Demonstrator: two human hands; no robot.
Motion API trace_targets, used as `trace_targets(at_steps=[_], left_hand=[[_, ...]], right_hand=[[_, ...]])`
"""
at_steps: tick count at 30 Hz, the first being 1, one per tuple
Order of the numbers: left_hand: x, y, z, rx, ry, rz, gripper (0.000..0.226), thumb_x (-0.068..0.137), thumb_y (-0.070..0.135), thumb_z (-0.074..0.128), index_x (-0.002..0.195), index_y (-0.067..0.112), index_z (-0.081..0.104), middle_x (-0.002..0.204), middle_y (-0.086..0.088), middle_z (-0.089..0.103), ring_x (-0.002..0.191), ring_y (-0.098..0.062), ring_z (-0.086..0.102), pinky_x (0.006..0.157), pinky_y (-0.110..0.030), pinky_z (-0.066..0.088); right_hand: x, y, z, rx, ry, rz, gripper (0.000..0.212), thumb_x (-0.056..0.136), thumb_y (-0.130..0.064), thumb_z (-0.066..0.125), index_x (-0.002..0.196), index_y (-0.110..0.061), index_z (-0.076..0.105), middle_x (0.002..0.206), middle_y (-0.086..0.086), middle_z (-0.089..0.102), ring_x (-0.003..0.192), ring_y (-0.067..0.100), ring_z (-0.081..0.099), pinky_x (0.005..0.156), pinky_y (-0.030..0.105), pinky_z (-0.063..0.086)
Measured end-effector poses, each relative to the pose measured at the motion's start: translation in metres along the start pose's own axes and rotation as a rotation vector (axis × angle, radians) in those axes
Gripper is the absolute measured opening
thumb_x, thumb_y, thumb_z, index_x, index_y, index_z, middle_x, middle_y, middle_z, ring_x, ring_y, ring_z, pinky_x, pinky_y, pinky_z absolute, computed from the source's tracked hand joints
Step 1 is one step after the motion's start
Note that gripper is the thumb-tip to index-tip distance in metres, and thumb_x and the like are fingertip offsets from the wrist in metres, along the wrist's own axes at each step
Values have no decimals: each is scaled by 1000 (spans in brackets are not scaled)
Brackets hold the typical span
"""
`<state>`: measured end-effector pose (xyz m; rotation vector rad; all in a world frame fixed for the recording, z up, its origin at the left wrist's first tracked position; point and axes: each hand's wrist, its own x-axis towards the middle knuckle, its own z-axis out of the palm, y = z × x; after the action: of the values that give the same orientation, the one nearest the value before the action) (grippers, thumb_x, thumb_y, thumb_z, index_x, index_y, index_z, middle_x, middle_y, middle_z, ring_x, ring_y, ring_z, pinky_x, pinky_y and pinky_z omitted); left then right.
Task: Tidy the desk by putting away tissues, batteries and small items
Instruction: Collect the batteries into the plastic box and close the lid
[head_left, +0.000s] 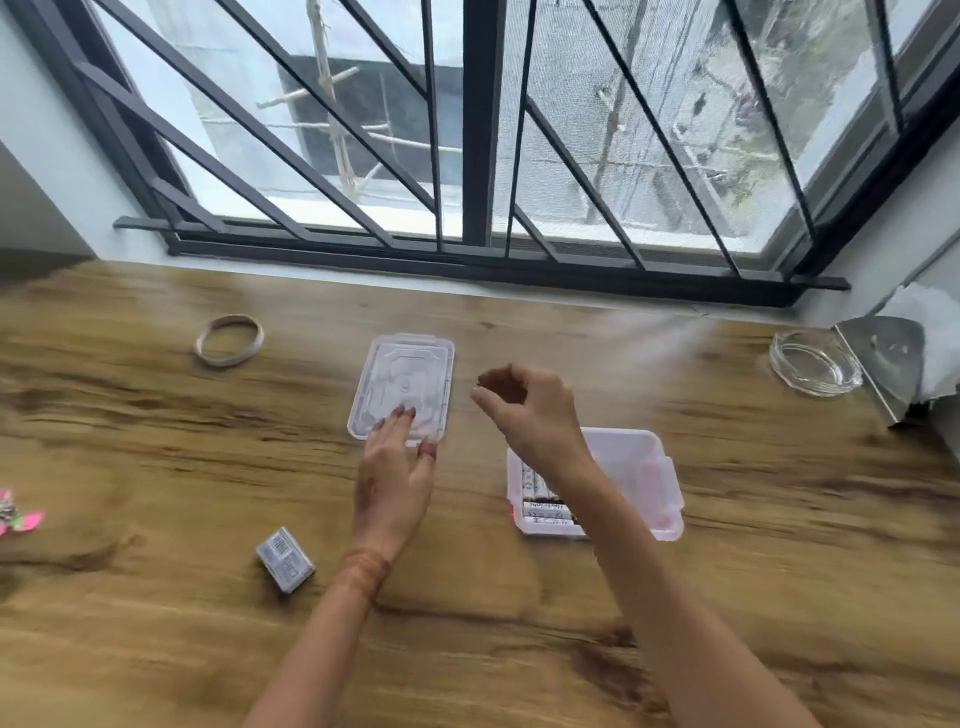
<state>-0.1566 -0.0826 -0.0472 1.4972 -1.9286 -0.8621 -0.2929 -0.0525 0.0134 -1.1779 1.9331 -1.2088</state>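
A clear plastic lid (402, 374) lies flat on the wooden desk (156, 431). My left hand (395, 467) rests on the lid's near edge with straight fingers. To the right stands a small clear box (644, 483) with several batteries (543, 506) in its left part. My right hand (530, 415) hovers above the desk between lid and box, fingers loosely curled, and I see nothing in it. My right forearm crosses over the box and hides part of it.
A small grey pack (285, 558) lies near my left wrist. A ring of tape (228, 340) sits at the back left. A glass ashtray (813, 364) and a metal tissue holder (883, 358) stand at the far right. Pink items (21, 519) lie at the left edge.
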Motion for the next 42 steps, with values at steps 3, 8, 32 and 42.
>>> trace_targets(at_steps=[3,8,32,42], left_hand=[[22,-12,-12,46,58,-155,46,91,17,51,135,4,42,140,-14,45,130,-28,39,110,-37,30],[55,-28,-20,58,17,-291,25,90,12,46,110,-1,53,116,-21,57,108,-35,50,87,-36,39],[21,37,-39,-594,-32,-210,38,96,17,43,134,10,45,126,-5,59,116,-17,55,106,-40,40],[-13,74,-23,-685,-97,-35,36,99,25,36,130,16,49,125,1,59,118,-11,53,107,-33,38]], right_hand=[[15,-9,29,122,-94,210,37,83,-18,67,116,-5,57,108,5,62,92,11,55,82,20,44],[33,-7,65,341,-144,507,12,88,-9,56,99,-10,52,85,-1,59,70,7,54,54,12,43],[-3,-20,-35,579,-3,113,30,70,14,68,94,-5,68,78,2,72,74,14,67,75,25,57],[-68,25,-85,-253,332,-370,47,61,23,68,95,-9,74,90,3,73,71,-17,60,72,1,46]])
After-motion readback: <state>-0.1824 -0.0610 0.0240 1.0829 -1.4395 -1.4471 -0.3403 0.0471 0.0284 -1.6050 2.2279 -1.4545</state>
